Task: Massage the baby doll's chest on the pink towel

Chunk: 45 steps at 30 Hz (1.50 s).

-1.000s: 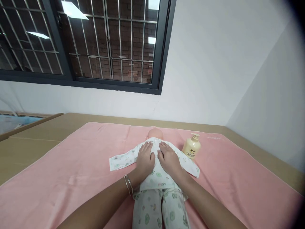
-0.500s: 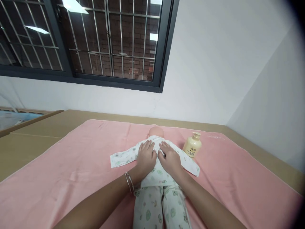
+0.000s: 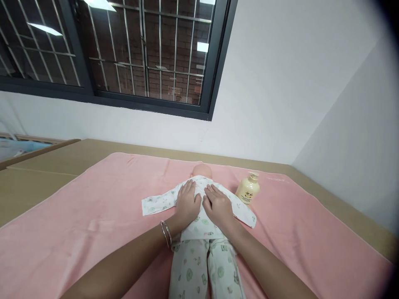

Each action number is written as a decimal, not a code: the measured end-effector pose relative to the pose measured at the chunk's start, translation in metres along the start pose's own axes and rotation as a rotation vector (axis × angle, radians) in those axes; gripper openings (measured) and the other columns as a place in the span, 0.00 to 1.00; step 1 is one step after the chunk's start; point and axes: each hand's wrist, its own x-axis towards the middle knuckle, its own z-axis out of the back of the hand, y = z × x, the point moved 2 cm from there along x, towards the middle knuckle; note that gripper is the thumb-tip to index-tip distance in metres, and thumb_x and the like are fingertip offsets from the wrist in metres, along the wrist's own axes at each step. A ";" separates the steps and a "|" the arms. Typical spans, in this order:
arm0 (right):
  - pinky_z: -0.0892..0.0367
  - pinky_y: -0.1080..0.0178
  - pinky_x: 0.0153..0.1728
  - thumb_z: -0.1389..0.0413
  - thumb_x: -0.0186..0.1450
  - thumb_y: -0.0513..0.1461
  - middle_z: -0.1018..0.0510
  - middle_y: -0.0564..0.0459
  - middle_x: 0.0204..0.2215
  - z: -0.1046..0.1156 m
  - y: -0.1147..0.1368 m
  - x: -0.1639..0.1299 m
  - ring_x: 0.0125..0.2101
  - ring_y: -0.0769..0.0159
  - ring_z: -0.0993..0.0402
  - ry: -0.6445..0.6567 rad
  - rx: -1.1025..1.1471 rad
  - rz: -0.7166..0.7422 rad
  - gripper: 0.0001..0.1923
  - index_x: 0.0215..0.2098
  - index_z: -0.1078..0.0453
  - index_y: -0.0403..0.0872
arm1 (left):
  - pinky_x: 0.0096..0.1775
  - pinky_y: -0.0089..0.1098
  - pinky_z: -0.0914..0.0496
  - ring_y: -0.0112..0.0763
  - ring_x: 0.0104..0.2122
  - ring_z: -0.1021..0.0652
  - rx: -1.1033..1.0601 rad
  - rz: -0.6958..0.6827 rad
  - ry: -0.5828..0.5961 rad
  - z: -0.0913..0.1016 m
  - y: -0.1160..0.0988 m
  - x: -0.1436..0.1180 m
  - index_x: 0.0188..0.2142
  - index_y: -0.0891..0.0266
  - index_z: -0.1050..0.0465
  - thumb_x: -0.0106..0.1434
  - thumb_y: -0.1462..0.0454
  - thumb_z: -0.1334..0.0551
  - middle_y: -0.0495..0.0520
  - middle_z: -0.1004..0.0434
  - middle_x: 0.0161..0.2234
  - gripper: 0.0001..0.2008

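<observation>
A baby doll in a white printed top and matching trousers lies with its head away from me. Its sleeves stretch out to both sides. My left hand rests flat on the left part of the doll's upper body, fingers pointing toward the head. On the right part lies my right hand, also flat, its thumb close to the left one. Two bangles circle my left wrist. Just beyond the right sleeve stands a cream pump bottle.
A pink cloth covers most of the wooden surface. Behind it rise a white wall and a dark-framed window with metal bars. At the far left is a raised wooden edge with something light blue beyond.
The whole view has shifted slightly, so doll, bottle and cloth sit a little further left. Both hands stay flat on the doll, with hardly any movement over it.
</observation>
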 end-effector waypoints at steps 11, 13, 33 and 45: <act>0.51 0.49 0.64 0.55 0.69 0.42 0.43 0.48 0.64 -0.006 -0.010 0.006 0.65 0.55 0.52 0.115 0.152 -0.112 0.27 0.63 0.40 0.41 | 0.63 0.52 0.43 0.46 0.61 0.36 -0.017 -0.020 0.005 -0.001 -0.001 0.000 0.57 0.69 0.35 0.63 0.66 0.49 0.63 0.35 0.60 0.23; 0.54 0.48 0.64 0.55 0.69 0.45 0.49 0.45 0.66 -0.007 -0.011 0.008 0.66 0.52 0.57 0.160 0.147 -0.168 0.30 0.65 0.45 0.39 | 0.63 0.51 0.42 0.45 0.60 0.35 -0.021 -0.050 -0.002 0.000 -0.002 -0.001 0.56 0.68 0.33 0.64 0.67 0.49 0.62 0.33 0.59 0.21; 0.59 0.45 0.64 0.56 0.68 0.40 0.47 0.44 0.66 0.004 0.009 0.000 0.67 0.52 0.60 0.075 -0.008 0.010 0.26 0.63 0.41 0.43 | 0.63 0.50 0.41 0.41 0.60 0.35 -0.175 -0.030 -0.045 0.001 0.004 -0.004 0.55 0.66 0.32 0.66 0.65 0.51 0.60 0.32 0.58 0.20; 0.59 0.43 0.63 0.53 0.68 0.43 0.46 0.44 0.65 0.008 0.012 0.006 0.66 0.51 0.57 0.182 0.033 -0.012 0.28 0.65 0.43 0.46 | 0.63 0.50 0.42 0.40 0.61 0.36 -0.182 -0.030 -0.023 0.001 0.009 -0.003 0.55 0.65 0.33 0.66 0.64 0.51 0.59 0.34 0.59 0.20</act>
